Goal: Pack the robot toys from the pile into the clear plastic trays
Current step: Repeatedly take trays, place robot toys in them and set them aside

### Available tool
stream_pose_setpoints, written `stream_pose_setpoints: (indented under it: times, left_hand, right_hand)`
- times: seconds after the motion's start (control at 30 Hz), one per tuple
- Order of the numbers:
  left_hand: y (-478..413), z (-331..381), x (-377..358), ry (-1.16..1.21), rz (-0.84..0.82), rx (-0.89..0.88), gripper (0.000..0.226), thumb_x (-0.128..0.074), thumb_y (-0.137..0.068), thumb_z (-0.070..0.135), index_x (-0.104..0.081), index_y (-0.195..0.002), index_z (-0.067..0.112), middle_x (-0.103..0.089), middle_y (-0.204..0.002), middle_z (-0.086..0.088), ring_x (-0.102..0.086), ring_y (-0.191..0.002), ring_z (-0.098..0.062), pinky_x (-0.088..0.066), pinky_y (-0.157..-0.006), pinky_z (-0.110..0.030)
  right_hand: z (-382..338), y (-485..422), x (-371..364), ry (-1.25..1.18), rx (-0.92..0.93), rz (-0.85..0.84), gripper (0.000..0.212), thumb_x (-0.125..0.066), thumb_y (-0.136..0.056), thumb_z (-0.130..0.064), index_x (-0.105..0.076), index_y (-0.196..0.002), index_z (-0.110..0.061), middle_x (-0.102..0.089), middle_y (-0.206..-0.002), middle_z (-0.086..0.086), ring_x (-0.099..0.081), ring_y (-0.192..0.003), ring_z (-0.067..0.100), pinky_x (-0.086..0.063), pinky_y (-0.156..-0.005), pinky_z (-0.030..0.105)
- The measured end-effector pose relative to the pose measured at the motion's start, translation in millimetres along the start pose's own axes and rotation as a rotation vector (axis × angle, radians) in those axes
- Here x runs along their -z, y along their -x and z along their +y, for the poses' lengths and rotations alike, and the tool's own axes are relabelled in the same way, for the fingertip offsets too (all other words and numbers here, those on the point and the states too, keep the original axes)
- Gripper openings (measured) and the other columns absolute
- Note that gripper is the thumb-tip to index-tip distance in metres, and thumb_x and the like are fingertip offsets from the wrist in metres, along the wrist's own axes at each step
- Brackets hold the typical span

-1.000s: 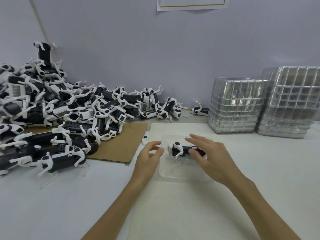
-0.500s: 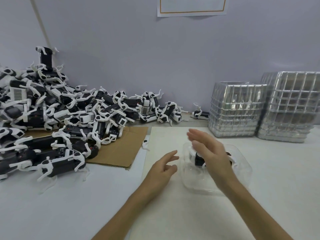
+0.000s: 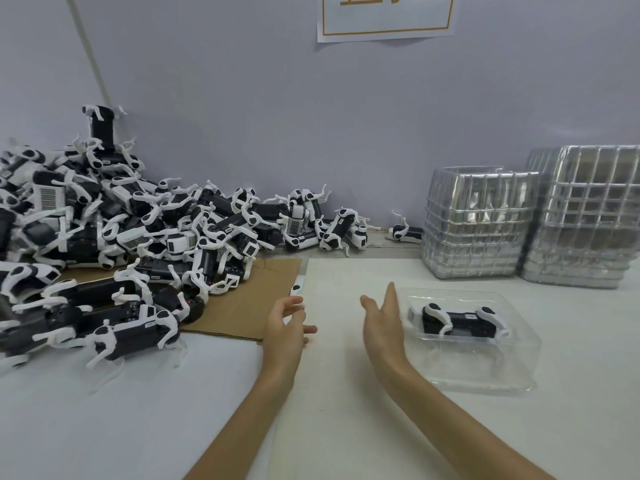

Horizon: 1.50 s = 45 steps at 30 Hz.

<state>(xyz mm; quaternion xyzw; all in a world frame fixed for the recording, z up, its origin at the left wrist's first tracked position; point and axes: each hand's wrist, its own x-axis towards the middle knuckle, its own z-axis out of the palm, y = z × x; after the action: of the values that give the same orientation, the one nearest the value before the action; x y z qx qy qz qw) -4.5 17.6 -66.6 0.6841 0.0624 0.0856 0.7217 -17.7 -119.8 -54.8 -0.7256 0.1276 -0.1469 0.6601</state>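
A black-and-white robot dog toy [image 3: 460, 319] lies on its side inside a clear plastic tray [image 3: 485, 372] on the white table at the right. My right hand [image 3: 384, 327] hovers just left of the tray, fingers straight, holding nothing. My left hand [image 3: 285, 327] is over the table near the cardboard's corner, fingers relaxed and empty. A big pile of the same robot toys [image 3: 114, 237] covers the left side, reaching along the wall.
Two stacks of empty clear trays [image 3: 479, 223] [image 3: 588, 216] stand at the back right against the wall. A brown cardboard sheet [image 3: 242, 303] lies under the pile's edge. A small loose white part [image 3: 296, 287] sits beside it. A lone toy [image 3: 403, 232] lies by the wall.
The tray with the toy slid right across the table. My right hand let go of it and drew back to its left; my left hand shifted left toward the cardboard.
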Motion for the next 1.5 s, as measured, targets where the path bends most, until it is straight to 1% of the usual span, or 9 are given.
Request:
stream_pose_setpoints:
  times: [0.17,0.3,0.37,0.47,0.67,0.87,1.1,1.33,1.5]
  left_hand:
    - [2.8,0.7,-0.9,-0.005,-0.012,0.010,0.025,-0.048,-0.098,0.008,-0.063,-0.110,0.024,-0.062,-0.112,0.004,-0.071,-0.071,-0.012,-0.046,-0.063,-0.024]
    - [2.9,3.2,0.4,0.025,-0.003,0.039,0.024,-0.048,-0.098,0.009,-0.063,-0.110,0.023,-0.061,-0.112,0.003,-0.070,-0.072,-0.014,-0.047,-0.063,-0.025]
    - [2.6,4.0,0.7,0.032,0.001,0.054,0.023,-0.048,-0.099,0.009,-0.063,-0.109,0.023,-0.061,-0.112,0.003,-0.070,-0.071,-0.013,-0.047,-0.063,-0.024]
    - [2.5,2.6,0.6,0.014,-0.004,0.053,0.023,-0.048,-0.098,0.009,-0.063,-0.108,0.024,-0.062,-0.111,0.003,-0.069,-0.069,-0.010,-0.047,-0.062,-0.023]
    - [4.9,1.6,-2.0,-0.012,-0.030,0.039,0.025,-0.049,-0.096,0.006,-0.065,-0.105,0.024,-0.062,-0.109,0.005,-0.068,-0.068,-0.009,-0.046,-0.063,-0.023]
    - [6.7,0.8,-3.2,-0.037,-0.037,0.021,0.024,-0.049,-0.096,0.005,-0.064,-0.104,0.022,-0.061,-0.106,0.005,-0.066,-0.063,-0.005,-0.045,-0.057,-0.016]
    - [7.2,-0.7,-3.9,-0.025,-0.045,0.012,0.023,-0.050,-0.096,0.005,-0.065,-0.102,0.022,-0.062,-0.108,0.003,-0.065,-0.065,-0.007,-0.045,-0.065,-0.024]
    - [6.2,-4.6,-6.5,-0.049,-0.067,0.013,0.024,-0.051,-0.096,0.007,-0.065,-0.101,0.026,-0.063,-0.104,0.010,-0.064,-0.061,0.001,-0.045,-0.065,-0.022]
    - [8.4,-4.1,-8.2,-0.066,-0.069,-0.003,0.024,-0.052,-0.096,0.007,-0.065,-0.099,0.027,-0.063,-0.103,0.010,-0.063,-0.059,0.003,-0.046,-0.066,-0.023]
  right_hand:
    - [13.4,-41.2,96.6,-0.015,0.004,0.227,0.046,-0.046,-0.105,-0.016,-0.037,-0.149,-0.012,-0.046,-0.151,0.010,-0.045,-0.136,0.028,-0.038,-0.108,0.043]
    - [23.2,-62.9,202.2,-0.056,-0.082,0.624,0.036,-0.043,-0.099,-0.011,-0.055,-0.133,-0.009,-0.063,-0.130,0.017,-0.067,-0.075,0.019,-0.049,-0.052,0.026]
    - [28.3,-62.3,226.1,-0.001,-0.118,0.721,0.038,-0.043,-0.094,-0.011,-0.060,-0.128,-0.009,-0.066,-0.126,0.018,-0.067,-0.066,0.017,-0.048,-0.039,0.018]
    - [22.6,-56.1,206.3,0.012,-0.068,0.620,0.032,-0.045,-0.093,-0.008,-0.064,-0.118,-0.017,-0.069,-0.121,0.011,-0.069,-0.089,0.032,-0.052,-0.056,0.028]
    - [-16.8,-59.3,149.1,0.347,0.305,0.276,0.028,-0.063,-0.092,-0.005,-0.064,-0.117,-0.018,-0.069,-0.112,0.000,-0.065,-0.094,0.019,-0.051,-0.086,0.038]
    - [-93.3,-124.4,141.9,0.892,0.732,0.336,0.052,-0.065,-0.084,0.003,-0.054,-0.134,-0.009,-0.061,-0.129,0.012,-0.057,-0.118,0.030,-0.046,-0.103,0.048]
    - [-123.2,-196.4,170.7,1.735,0.599,0.196,0.100,-0.078,-0.076,-0.015,-0.018,-0.156,-0.017,-0.035,-0.154,0.014,-0.034,-0.143,0.033,-0.028,-0.114,0.055]
    - [-132.0,-207.8,173.9,1.641,0.779,0.184,0.063,-0.065,-0.083,-0.005,-0.044,-0.142,-0.009,-0.062,-0.123,0.019,-0.061,-0.108,0.038,-0.047,-0.096,0.053]
    - [-149.6,-205.8,176.7,1.416,0.713,0.076,0.049,-0.058,-0.091,0.003,-0.049,-0.138,-0.006,-0.065,-0.122,0.018,-0.059,-0.112,0.038,-0.052,-0.089,0.052]
